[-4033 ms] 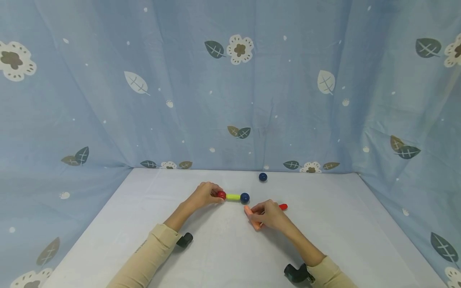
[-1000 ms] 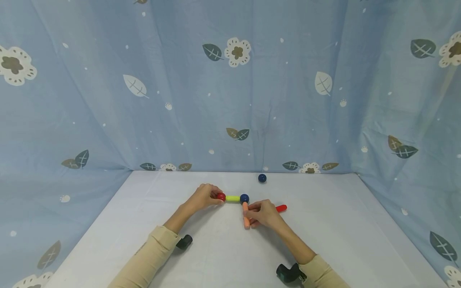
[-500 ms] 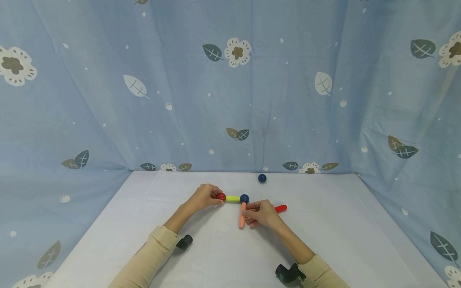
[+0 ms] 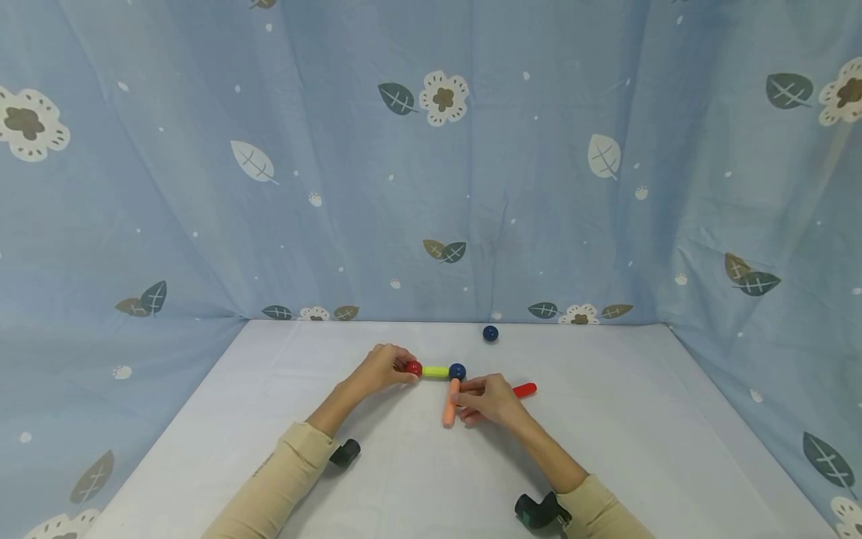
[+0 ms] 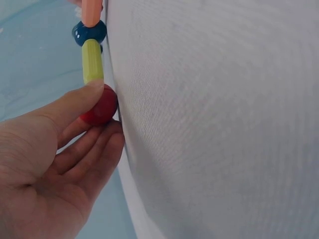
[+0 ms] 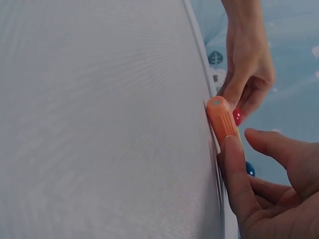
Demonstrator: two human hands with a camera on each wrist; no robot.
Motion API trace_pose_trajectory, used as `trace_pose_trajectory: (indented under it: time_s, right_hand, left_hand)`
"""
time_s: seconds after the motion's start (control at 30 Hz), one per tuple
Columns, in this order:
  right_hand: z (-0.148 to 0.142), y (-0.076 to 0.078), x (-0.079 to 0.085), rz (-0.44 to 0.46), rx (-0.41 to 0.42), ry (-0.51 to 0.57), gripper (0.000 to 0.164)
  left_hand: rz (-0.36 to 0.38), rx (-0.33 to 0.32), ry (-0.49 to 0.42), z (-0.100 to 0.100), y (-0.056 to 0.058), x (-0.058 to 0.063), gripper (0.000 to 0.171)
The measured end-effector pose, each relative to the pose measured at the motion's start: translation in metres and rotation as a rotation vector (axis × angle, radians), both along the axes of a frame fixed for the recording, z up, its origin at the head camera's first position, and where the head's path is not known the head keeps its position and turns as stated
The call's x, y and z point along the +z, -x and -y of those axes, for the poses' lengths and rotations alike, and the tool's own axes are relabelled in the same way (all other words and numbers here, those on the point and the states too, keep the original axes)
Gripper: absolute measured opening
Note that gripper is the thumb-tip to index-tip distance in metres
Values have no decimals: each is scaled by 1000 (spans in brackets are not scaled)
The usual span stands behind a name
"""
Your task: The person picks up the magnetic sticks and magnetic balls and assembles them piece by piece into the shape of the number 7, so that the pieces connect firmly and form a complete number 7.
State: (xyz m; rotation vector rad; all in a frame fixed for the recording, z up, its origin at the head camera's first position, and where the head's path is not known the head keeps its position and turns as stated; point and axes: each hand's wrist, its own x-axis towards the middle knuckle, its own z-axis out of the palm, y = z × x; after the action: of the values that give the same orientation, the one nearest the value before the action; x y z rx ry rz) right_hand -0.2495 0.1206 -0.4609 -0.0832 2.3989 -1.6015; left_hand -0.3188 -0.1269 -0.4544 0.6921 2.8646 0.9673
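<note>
My left hand (image 4: 385, 367) pinches a red ball (image 5: 103, 107) between thumb and fingers. From that ball a yellow-green rod (image 4: 435, 372) runs right to a dark blue ball (image 4: 457, 371). An orange rod (image 4: 450, 410) extends from the blue ball toward me, its near end angled slightly left. A fingertip of my right hand (image 4: 497, 400) touches the orange rod's side. In the right wrist view, the thumb stands a little apart from the orange rod (image 6: 223, 121). Beside the right hand, a red rod (image 4: 526, 390) is partly hidden by it.
A second dark blue ball (image 4: 490, 334) lies near the back edge of the white table (image 4: 397, 479). Behind the table hangs a blue curtain (image 4: 337, 150) with leaf and flower prints. Black wrist cameras, such as the right one (image 4: 539, 512), hang under both forearms.
The orange rod, earlier apart from the blue ball, now meets it. Its near end has since swung left, with the right hand shifting slightly left. The left hand stays on the red ball.
</note>
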Motion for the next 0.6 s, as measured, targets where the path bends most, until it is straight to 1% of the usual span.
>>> trace_pose_trajectory:
  time_s: [0.23, 0.6]
  right_hand:
    - [2, 1, -1, -2, -4, -2, 43]
    - [1, 1, -1, 8, 3, -26, 48]
  left_hand:
    - [2, -5, 1, 0, 0, 0, 30]
    - [-24, -20, 8, 1, 1, -1, 29]
